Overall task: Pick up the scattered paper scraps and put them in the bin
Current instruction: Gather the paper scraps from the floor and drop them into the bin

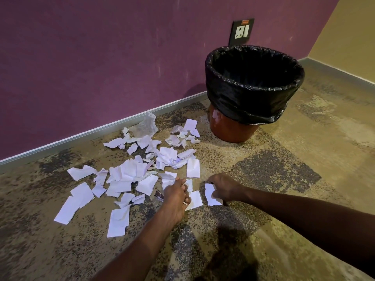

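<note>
White paper scraps [129,175] lie strewn over the carpet floor [284,199] at centre left. At lower centre, the left hand [176,196] pinches a scrap in a narrow grip; the right hand [226,188] grips another scrap. The black-lined bin [253,86] stands at upper right.

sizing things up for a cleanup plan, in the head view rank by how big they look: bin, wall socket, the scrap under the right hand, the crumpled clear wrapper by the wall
1. bin
2. wrapper
3. socket and scrap look alike; the socket is farther from the camera, so no ranking.
</note>
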Available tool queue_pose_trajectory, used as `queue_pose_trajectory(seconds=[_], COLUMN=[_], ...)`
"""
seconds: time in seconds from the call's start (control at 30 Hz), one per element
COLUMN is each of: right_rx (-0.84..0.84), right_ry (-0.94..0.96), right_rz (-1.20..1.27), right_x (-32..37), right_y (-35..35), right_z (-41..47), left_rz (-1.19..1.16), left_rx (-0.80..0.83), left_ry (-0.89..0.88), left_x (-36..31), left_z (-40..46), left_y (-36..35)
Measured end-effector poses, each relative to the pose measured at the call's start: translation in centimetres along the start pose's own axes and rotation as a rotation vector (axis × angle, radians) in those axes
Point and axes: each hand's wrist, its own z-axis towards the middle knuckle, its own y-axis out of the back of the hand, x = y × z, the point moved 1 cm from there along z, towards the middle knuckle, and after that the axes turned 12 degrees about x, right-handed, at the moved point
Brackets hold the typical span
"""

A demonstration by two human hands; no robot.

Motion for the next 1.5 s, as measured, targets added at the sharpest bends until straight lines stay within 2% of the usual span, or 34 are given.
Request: queue_pose_trajectory(seconds=[0.1,0.2,0.3,0.4,0.5,0.6,0.7,0.8,0.87,0.93,1.0,1.1,1.17,1.3,1.5], right_rx=[0.035,0.043,0.100,0.188,0.265,0.236,0.143,0.111,0.068,0.000,0.020,0.082,0.067,0.024,0.134], right_ry=[0.001,0.030,0.121,0.179,0.238,0.248,0.223,0.210,0.234,0.266,0.284,0.316,0.344,0.328,0.153], right_rz=[0.021,0.077,0.269,0.457,0.560,0.591,0.635,0.655,0.515,0.162,-0.093,-0.311,-0.419,-0.433,-0.195], right_x=[0.7,1.3,2.8,4.7,5.8,6.0,6.0,5.8,5.7,5.7,5.6,5.6,5.3,4.9,5.2], right_y=[1.1,2.4,3.8,4.8,5.1,4.8,4.0,3.6,3.6,3.7,3.3,1.4,0.0,-1.6,-0.9], right_z=[-0.1,-0.3,-1.0,-1.3,-1.0,-0.5,-0.1,0.2,0.4,0.2,-0.1,-0.6,-0.6,-0.4,0.0], left_rz=[0.032,0.163,0.282,0.380,0.328,0.241,0.122,0.134,0.186,0.246,0.310,0.419,0.420,0.414,0.312], left_rx=[-0.022,-0.017,0.061,0.216,0.355,0.380,0.361,0.236,0.123,0.057,0.005,-0.146,-0.194,-0.224,-0.215], left_ry=[0.004,-0.006,-0.010,-0.032,-0.037,-0.010,0.044,0.029,0.020,0.002,-0.022,-0.028,-0.055,-0.046,0.046], left_x=[0.1,-0.1,-0.1,-0.4,-0.3,-0.2,-0.2,-0.4,-0.1,0.4,0.6,0.3,0.1,-0.2,-0.1], left_z=[0.1,0.0,0.1,0.1,0.1,-0.4,-0.4,-0.2,0.0,0.5,0.8,0.6,0.8,1.0,1.3], left_y=[0.0,0.3,0.5,0.4,0.5,0.7,1.2,1.6,1.8,2.3,2.7,3.2,3.5,3.9,4.4])
